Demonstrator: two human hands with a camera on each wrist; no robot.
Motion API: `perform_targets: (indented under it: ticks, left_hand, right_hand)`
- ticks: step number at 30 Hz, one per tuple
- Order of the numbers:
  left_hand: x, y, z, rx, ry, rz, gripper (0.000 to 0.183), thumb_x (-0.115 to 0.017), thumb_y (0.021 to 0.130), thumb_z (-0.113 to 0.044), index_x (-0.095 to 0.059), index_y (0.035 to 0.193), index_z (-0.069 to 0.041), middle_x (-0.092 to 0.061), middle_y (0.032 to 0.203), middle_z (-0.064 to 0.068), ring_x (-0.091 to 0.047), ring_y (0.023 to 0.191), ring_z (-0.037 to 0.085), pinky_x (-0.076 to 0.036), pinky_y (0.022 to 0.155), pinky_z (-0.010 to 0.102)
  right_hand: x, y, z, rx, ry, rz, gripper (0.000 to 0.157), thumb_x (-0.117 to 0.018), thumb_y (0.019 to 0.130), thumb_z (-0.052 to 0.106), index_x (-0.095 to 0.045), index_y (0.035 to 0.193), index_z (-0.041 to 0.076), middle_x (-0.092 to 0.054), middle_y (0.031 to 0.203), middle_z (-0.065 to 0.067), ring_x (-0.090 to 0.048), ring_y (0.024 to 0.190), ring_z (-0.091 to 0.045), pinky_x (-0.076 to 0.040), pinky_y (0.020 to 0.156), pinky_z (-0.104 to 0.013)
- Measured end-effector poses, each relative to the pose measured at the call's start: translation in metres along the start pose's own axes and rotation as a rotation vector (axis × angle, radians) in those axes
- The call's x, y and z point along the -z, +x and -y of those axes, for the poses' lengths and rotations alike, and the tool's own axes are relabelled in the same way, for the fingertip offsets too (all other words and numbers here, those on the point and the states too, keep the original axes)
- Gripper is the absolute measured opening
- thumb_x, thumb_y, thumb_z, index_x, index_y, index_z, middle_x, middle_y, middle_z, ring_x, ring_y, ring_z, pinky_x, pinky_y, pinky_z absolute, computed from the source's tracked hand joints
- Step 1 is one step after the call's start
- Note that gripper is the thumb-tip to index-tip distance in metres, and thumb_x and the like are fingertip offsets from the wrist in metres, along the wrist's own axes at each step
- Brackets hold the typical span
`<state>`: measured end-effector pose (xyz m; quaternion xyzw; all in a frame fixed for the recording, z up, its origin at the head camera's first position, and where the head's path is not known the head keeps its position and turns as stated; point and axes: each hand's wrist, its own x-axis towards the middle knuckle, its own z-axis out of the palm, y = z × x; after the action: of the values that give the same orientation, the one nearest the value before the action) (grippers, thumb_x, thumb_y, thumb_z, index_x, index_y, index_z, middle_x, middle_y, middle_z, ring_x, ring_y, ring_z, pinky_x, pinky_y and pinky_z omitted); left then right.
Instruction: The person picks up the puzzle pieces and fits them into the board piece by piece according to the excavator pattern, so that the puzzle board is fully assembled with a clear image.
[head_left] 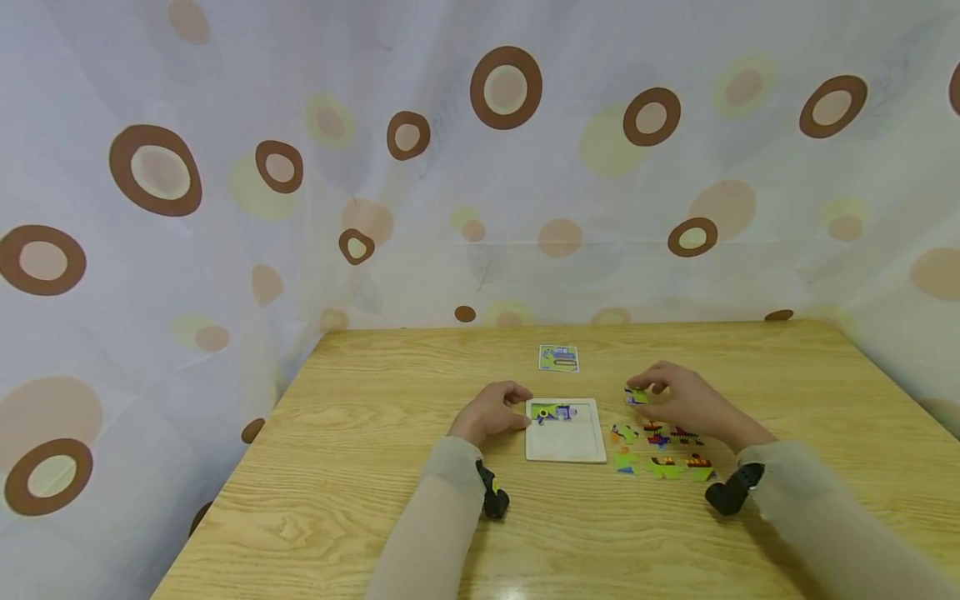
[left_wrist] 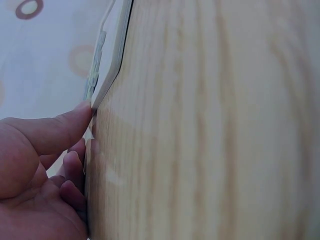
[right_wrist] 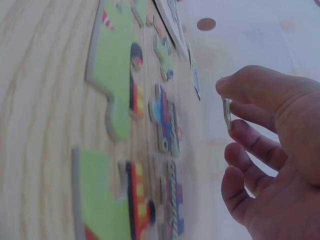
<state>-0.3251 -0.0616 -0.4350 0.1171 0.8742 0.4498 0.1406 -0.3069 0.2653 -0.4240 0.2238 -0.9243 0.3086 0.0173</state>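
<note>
My right hand (head_left: pixel 686 404) pinches a green-and-purple puzzle piece (head_left: pixel 636 396) between thumb and fingers, raised off the table. In the right wrist view that piece (right_wrist: pixel 227 112) shows edge-on. My left hand (head_left: pixel 491 411) rests at the left edge of a white puzzle tray (head_left: pixel 566 446), its thumb (left_wrist: pixel 70 125) touching the tray's rim. Joined pieces (head_left: pixel 553 412) lie along the tray's far side, green with purple parts. Loose puzzle pieces (head_left: pixel 666 468) lie in rows right of the tray, below the right hand; several show green, red and yellow.
A small picture card (head_left: pixel 558 358) lies on the wooden table (head_left: pixel 360 483) beyond the tray. Behind the table hangs a pale curtain (head_left: pixel 427 192) with brown rings. Each wrist wears a black camera (head_left: pixel 731 492).
</note>
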Motion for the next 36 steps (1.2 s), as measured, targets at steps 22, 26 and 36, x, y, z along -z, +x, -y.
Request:
perform_targets:
  ticks: [22,26,36]
  left_hand:
    - [0.000,-0.001,-0.001,0.002,-0.001,0.005,0.036,-0.074,0.089,-0.006,-0.065,0.124,-0.010,-0.058,0.123,0.007,-0.051,0.114,0.024,-0.042,0.100,0.041]
    - [-0.001,-0.001,0.000,0.003,-0.005,0.005,0.036,-0.074,0.089,-0.006,-0.065,0.124,-0.010,-0.057,0.124,0.007,-0.051,0.114,0.024,-0.042,0.100,0.041]
    - [0.002,-0.003,-0.002,-0.008,-0.002,0.004,0.034,-0.074,0.089,-0.005,-0.066,0.122,-0.010,-0.058,0.119,0.005,-0.052,0.111,0.022,-0.042,0.098,0.039]
  right_hand:
    - [-0.032,0.026,0.033,0.034,0.060,0.052,0.030,-0.075,0.089,0.018,-0.071,0.117,0.009,-0.061,0.112,-0.005,-0.055,0.098,-0.025,-0.049,0.078,-0.040]
    - [-0.036,0.030,0.039,0.045,0.084,0.060,0.029,-0.076,0.088,0.017,-0.071,0.115,0.006,-0.061,0.109,-0.007,-0.055,0.096,-0.025,-0.049,0.079,-0.041]
    - [-0.047,0.037,0.042,0.009,0.107,0.100,0.029,-0.075,0.087,0.013,-0.071,0.114,0.004,-0.061,0.108,-0.007,-0.054,0.092,-0.022,-0.047,0.079,-0.039]
